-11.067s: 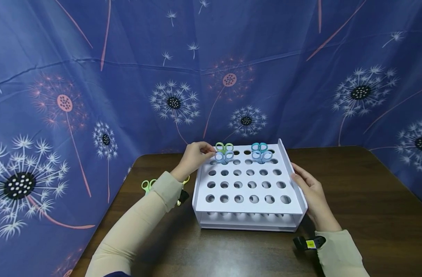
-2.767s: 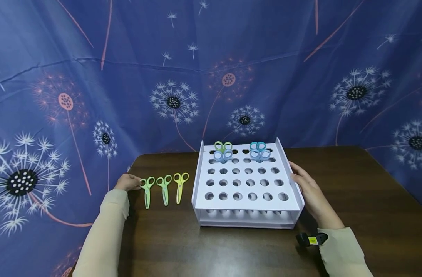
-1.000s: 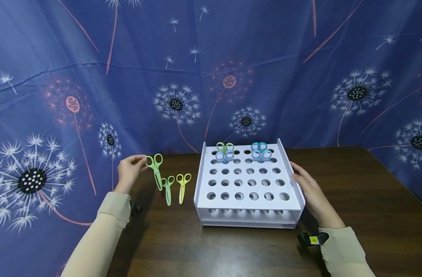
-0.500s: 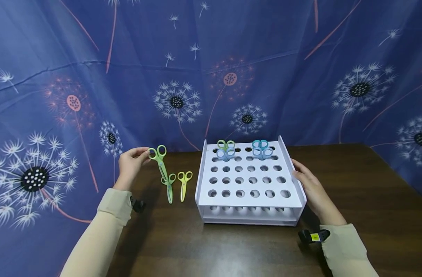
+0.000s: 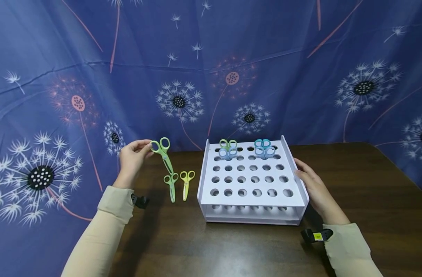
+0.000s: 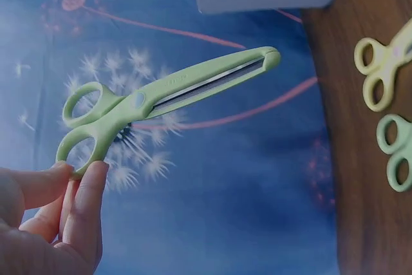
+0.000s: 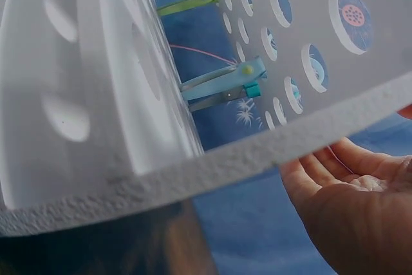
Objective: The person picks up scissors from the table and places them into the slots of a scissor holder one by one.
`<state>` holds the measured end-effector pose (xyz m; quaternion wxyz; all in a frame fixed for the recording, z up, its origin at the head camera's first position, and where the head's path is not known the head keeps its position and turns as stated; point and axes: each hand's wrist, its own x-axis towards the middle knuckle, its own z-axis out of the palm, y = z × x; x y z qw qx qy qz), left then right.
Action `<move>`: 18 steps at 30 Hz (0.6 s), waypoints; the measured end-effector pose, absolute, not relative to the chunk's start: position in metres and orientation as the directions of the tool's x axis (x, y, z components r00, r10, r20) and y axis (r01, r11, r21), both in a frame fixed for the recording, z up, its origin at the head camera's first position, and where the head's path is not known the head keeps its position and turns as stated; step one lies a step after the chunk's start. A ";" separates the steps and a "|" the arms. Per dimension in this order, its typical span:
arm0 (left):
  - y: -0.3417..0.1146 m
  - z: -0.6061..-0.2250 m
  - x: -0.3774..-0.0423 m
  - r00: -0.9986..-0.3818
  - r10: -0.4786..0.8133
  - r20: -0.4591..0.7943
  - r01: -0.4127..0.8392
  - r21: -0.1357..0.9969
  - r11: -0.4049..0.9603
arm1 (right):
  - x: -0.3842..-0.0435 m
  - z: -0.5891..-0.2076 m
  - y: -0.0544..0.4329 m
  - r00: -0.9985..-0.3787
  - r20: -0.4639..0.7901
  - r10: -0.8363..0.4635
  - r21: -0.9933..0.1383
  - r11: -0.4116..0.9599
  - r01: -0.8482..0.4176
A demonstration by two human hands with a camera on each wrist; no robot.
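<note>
One pair: green scissors (image 6: 174, 84), raised, one loop pinched by the left hand (image 5: 133, 158); likely light, rigid, smooth, best taken by the loops; below right of that hand, on the worktop (image 5: 176, 238): second green scissors (image 5: 171, 186), yellow scissors (image 5: 186, 185); farther right: white rack (image 5: 252, 201), right hand (image 5: 318, 192) resting, unclenched, against its side

We see the rack (image 5: 250, 200) near the surface's (image 5: 183, 246) far edge, cloth (image 5: 145, 38) behind. Four upright scissors (image 5: 228, 156) stand in its two back rows. One flat pair (image 5: 186, 188) lies left of it, another pair (image 5: 172, 188) further left. The left hand (image 5: 131, 161) holds raised scissors (image 5: 165, 158) near the surface's far left corner, the right hand (image 5: 318, 188) at the rack's right edge.
</note>
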<state>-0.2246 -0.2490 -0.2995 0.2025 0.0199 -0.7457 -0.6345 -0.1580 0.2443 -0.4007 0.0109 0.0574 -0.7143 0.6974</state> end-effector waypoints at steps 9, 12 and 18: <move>-0.229 -0.283 -0.214 -0.910 -0.252 0.328 0.276 0.935 0.222 | -0.158 -0.401 0.243 -0.993 0.101 -0.067 -0.995 0.002 -0.102; -0.224 -0.279 -0.210 -0.912 -0.255 0.321 0.276 0.940 0.199 | -0.158 -0.400 0.243 -0.993 0.097 -0.067 -0.995 0.005 -0.098; -0.216 -0.273 -0.205 -0.918 -0.247 0.309 0.290 0.950 0.112 | -0.157 -0.401 0.243 -0.993 0.100 -0.065 -0.995 0.011 -0.101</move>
